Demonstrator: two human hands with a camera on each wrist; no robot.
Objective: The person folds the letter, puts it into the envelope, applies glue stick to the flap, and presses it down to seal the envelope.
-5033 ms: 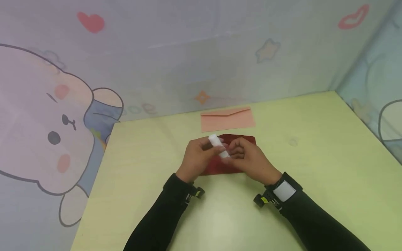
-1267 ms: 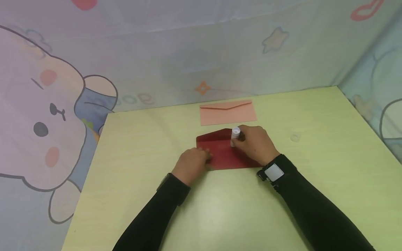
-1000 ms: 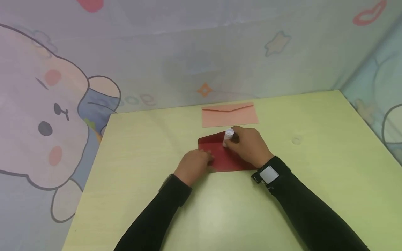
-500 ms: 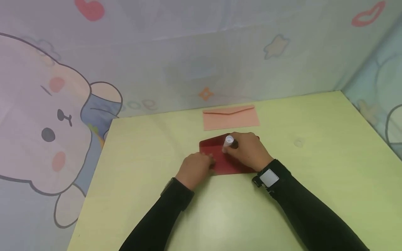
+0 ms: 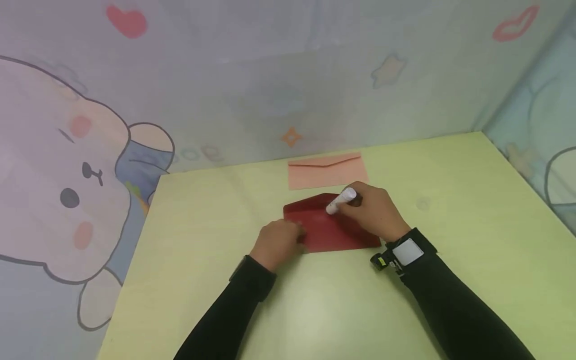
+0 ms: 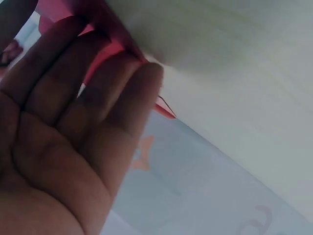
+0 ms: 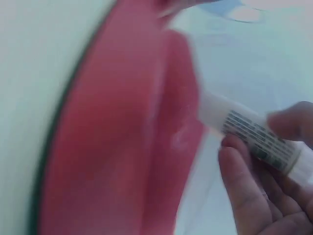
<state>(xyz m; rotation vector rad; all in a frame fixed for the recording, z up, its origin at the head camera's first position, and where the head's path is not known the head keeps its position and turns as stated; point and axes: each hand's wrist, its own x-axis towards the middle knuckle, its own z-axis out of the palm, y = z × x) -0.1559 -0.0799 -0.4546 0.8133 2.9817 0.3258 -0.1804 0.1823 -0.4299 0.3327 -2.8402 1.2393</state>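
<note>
A red envelope (image 5: 326,234) lies on the table, its flap (image 5: 310,203) raised toward the far side. My left hand (image 5: 275,242) rests on the envelope's left part; in the left wrist view its fingers (image 6: 128,100) look mostly straight against the red paper. Between thumb and fingers, my right hand (image 5: 375,210) grips a white glue stick (image 5: 340,201) near the flap. The right wrist view shows printed text on the glue stick (image 7: 257,134), its end at the flap's edge. Contact there is too blurred to tell.
Behind the red envelope lies a pink envelope (image 5: 328,172), close to the table's far edge. A small, faint clear ring (image 5: 423,203) sits to the right on the pale yellow table (image 5: 202,215). A printed cloth backdrop (image 5: 252,85) rises beyond the table.
From both hands holding the glue stick, the left moved onto the envelope. My right hand took the stick to the flap, moved left, then shifted right, tilting it from near upright.
</note>
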